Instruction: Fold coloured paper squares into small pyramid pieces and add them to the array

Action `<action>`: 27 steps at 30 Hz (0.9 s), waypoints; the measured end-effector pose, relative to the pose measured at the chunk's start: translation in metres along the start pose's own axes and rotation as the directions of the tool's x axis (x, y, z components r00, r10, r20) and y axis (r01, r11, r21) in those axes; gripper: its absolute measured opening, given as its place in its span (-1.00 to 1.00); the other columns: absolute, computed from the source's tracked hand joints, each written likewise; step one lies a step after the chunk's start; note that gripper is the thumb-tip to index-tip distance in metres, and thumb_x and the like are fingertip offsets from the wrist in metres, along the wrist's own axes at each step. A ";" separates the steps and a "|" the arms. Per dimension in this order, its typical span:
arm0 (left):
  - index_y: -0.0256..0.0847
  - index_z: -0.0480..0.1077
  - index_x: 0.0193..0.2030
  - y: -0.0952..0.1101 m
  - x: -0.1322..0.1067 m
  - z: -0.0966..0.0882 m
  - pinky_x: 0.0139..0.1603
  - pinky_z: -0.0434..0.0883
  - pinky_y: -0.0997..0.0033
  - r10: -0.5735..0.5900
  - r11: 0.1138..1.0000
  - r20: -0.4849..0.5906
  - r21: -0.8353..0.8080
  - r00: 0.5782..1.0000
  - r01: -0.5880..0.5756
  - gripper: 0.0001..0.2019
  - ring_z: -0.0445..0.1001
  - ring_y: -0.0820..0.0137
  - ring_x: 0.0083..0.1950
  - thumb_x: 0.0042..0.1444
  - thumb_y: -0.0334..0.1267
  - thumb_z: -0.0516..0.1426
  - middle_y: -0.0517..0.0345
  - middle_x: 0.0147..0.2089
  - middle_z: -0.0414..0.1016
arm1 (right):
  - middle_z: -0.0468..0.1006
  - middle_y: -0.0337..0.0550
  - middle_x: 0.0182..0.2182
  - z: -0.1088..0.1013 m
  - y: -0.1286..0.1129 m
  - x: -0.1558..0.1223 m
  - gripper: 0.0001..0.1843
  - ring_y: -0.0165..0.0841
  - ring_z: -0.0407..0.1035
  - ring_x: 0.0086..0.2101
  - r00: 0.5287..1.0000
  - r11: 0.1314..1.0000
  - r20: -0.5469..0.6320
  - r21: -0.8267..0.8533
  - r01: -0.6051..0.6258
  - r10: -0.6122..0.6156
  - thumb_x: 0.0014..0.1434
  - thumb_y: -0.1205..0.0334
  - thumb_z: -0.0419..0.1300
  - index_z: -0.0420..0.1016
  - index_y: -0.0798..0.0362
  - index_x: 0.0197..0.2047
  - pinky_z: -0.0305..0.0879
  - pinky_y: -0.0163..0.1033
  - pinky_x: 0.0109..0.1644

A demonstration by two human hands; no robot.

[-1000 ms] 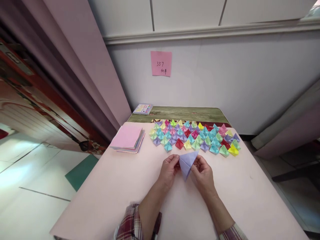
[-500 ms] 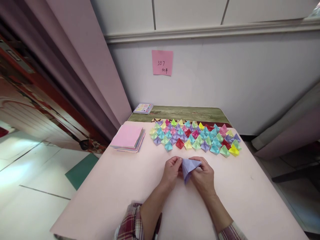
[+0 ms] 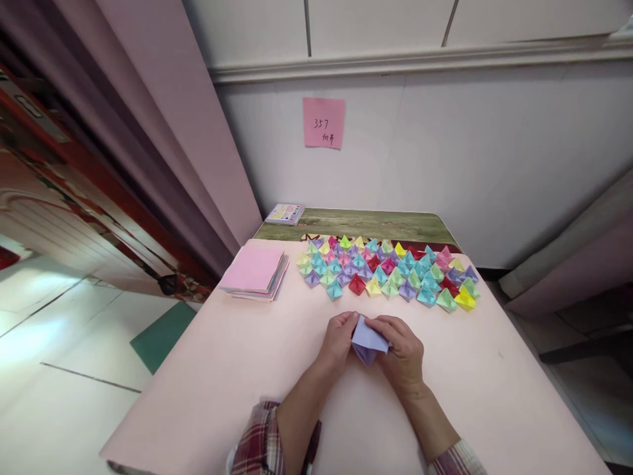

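A partly folded sheet of lavender origami paper [image 3: 370,341] is held between both hands near the middle of the table. My left hand [image 3: 339,340] pinches its left edge with thumb and fingers. On the right side, my right hand [image 3: 403,346] grips the paper with the thumb on top; some of its fingers are hidden beneath. Just beyond the hands lie several small folded paper boats [image 3: 357,284] in rows, in red, blue, green, yellow, pink and purple.
A stack of coloured square paper [image 3: 252,270] lies at the left of the pink-covered table [image 3: 198,396]. Farther back, a printed packet [image 3: 285,213] rests on the green wood-pattern surface [image 3: 376,223]. A pink note [image 3: 323,123] is stuck on the wall.
The lavender paper has turned from a wide pointed triangle to a more compact, squarish shape. My right thumb and fingers have shifted inward over it. The boats and stack stay put.
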State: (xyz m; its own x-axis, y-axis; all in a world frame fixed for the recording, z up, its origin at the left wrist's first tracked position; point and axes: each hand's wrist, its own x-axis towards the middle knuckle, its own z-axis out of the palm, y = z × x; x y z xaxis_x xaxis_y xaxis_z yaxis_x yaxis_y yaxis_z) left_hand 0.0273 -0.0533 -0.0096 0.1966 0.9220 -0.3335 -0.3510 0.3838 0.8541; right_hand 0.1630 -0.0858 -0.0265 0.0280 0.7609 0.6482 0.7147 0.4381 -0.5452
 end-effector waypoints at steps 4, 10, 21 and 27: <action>-0.38 0.54 -0.28 0.006 -0.002 -0.003 -0.39 0.26 0.47 -0.061 0.996 0.061 -0.064 0.996 0.065 -0.52 0.38 0.43 -0.45 0.02 0.12 0.21 0.07 -0.49 0.47 | 0.60 -0.15 -0.22 -0.001 -0.002 0.001 -0.55 -0.30 0.46 -0.24 0.994 0.992 0.023 -0.066 0.112 -0.111 0.12 0.54 0.06 0.59 -0.09 -0.07 0.35 -0.22 -0.17; -0.38 0.55 -0.24 0.011 0.003 -0.015 -0.37 0.30 0.48 -0.081 0.994 0.019 -0.069 0.997 0.082 -0.64 0.43 0.43 -0.43 -0.18 -0.18 0.36 0.03 -0.41 0.55 | 0.56 -0.09 -0.11 -0.004 -0.009 0.006 -0.45 -0.18 0.42 -0.08 0.971 0.983 0.154 0.035 0.178 -0.181 -0.01 0.51 0.07 0.54 -0.08 0.01 0.32 -0.03 0.01; -0.26 0.46 -0.19 0.021 0.001 -0.013 -0.46 0.27 0.55 0.143 0.978 0.020 0.149 0.990 -0.144 -0.69 0.37 0.50 -0.49 0.02 -0.08 0.25 0.21 -0.48 0.44 | 0.59 -0.02 -0.21 -0.001 -0.005 0.007 -0.59 -0.20 0.48 -0.24 0.720 0.501 0.349 0.538 -0.678 0.599 0.13 -0.06 0.25 0.53 0.07 -0.08 0.46 -0.18 -0.25; -0.25 0.40 -0.07 0.016 0.001 -0.013 -0.54 0.19 0.59 0.223 0.942 0.086 0.239 0.971 -0.237 -0.65 0.25 0.55 -0.56 0.07 -0.08 0.22 0.32 -0.55 0.29 | 0.44 -0.26 -0.63 0.006 0.001 0.005 -0.64 -0.45 0.27 -0.60 0.625 0.336 0.415 0.581 -0.741 0.661 0.00 -0.07 0.36 0.52 0.09 -0.41 0.20 -0.38 -0.55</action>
State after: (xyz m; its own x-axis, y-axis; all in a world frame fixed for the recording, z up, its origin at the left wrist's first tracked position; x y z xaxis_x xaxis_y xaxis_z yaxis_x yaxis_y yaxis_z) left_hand 0.0098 -0.0454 -0.0013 0.1916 0.9764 -0.0994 -0.1587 0.1307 0.9786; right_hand 0.1593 -0.0788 -0.0268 0.2001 0.9639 -0.1758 -0.1868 -0.1386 -0.9726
